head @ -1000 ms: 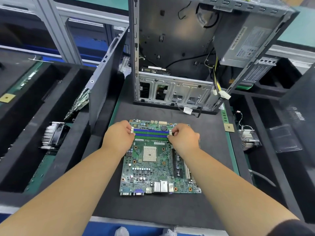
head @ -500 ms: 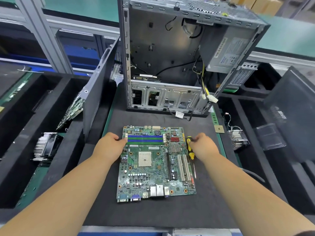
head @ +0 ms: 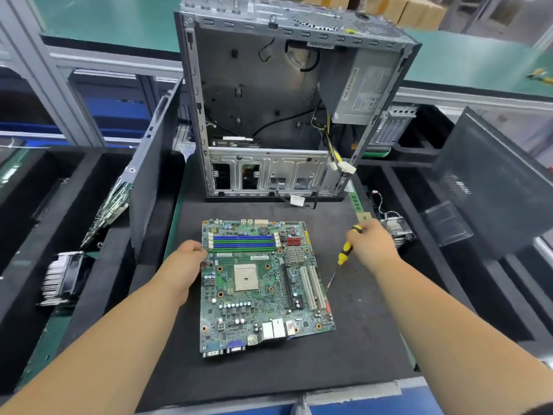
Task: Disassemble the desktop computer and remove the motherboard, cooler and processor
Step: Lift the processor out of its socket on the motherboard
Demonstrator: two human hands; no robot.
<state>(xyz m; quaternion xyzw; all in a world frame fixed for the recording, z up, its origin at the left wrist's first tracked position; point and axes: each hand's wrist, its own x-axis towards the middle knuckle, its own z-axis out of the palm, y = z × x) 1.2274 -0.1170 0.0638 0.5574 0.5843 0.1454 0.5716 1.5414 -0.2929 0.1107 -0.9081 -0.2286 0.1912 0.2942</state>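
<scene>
Motherboard out of the case, flat on the worktop mat

The left hand (head: 187, 259) touches the motherboard (head: 263, 286) at its left edge, fingers curled at the rim; the right hand (head: 372, 245) grips a yellow-handled screwdriver (head: 344, 254) beside it. The opened computer case (head: 287, 115) stands upright behind.

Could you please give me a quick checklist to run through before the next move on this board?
1. Motherboard out of the case and flat on the mat: ok.
2. Cooler off the processor socket: ok, socket is bare.
3. Processor out of the socket: cannot tell.
4. Memory slots emptied: cannot tell.
5. Left hand steadying the board's left edge: ok.
6. Right hand holding the screwdriver, tip clear of the board: ok.
</scene>
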